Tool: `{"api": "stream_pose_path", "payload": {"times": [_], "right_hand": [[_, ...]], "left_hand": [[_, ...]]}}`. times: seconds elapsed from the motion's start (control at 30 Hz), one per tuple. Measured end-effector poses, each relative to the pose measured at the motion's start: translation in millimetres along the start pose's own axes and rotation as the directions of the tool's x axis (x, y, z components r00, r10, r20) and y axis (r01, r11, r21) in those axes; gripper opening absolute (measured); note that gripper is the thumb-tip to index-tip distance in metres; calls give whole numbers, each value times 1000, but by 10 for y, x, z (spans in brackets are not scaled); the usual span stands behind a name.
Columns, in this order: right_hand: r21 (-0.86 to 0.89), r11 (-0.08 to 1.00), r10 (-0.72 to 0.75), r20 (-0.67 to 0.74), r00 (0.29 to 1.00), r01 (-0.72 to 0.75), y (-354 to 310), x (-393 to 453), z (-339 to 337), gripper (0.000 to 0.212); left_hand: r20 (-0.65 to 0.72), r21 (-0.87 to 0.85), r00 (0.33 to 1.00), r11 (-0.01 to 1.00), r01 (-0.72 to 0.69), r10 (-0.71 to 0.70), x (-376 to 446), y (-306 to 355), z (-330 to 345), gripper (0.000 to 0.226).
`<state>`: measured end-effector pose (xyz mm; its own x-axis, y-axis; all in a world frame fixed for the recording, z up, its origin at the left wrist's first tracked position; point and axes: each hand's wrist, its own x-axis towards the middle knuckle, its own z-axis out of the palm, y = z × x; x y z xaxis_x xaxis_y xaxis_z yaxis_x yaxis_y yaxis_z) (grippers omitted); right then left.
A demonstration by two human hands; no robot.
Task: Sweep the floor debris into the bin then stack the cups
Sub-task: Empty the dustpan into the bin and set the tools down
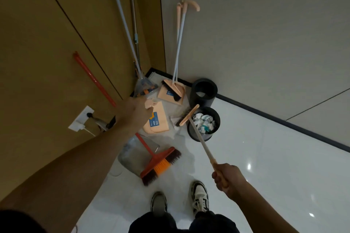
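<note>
A peach-handled broom (pixel 189 116) is held out over the floor, its brush head hovering at the rim of a black bin (pixel 204 124) that is heaped with crumpled white and teal paper. The right hand (pixel 227 178) is closed around the end of the broom's handle. A second black bin (pixel 203 92) stands just behind the first, against the grey wall, with what may be a scrap of paper at its bottom; the light is too dim to be sure. The left hand (pixel 135 112) reaches toward the top of a peach dustpan (pixel 156 122) on the floor, its fingers curled at the dustpan's handle; whether they actually grip it cannot be told. The dustpan carries a blue sticker with an orange shape, its writing too small to read. In the corner a second peach broom and dustpan set (pixel 173 91) leans on the wall, also with a blue label. That makes two bins and two peach dustpans. One red broom (pixel 161 163) with orange and dark bristles lies across a grey metal dustpan (pixel 132 152), near the person's two sneakers (pixel 199 196). Two long pale poles (pixel 130 43) lean against the brown wall panel. A white wall socket (pixel 82 119) holds a plug.
</note>
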<state>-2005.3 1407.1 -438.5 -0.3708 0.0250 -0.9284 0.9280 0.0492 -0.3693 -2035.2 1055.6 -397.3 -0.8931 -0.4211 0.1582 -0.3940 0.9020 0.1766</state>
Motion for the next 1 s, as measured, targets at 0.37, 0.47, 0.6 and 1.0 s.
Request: {"api": "stream_pose_path", "payload": {"times": [0.37,0.47,0.6,1.0], "right_hand": [[111,994,-12,-12,1000,13,-118,6,-36,14],[73,997,-8,-54,999,12,-108,-1,14,13],[-128,992,-6,-168,986,-16,-103,76,-57,14],[-879,476,-351,-170,921,19,-329,282,180,9]], "left_hand": [[53,-42,998,999,-24,26,159,14,-34,23],[80,-10,996,1000,-29,29,185,19,-34,28],[99,-7,995,1000,-17,18,205,37,-5,30],[179,28,983,999,45,-49,236,-60,203,30]]}}
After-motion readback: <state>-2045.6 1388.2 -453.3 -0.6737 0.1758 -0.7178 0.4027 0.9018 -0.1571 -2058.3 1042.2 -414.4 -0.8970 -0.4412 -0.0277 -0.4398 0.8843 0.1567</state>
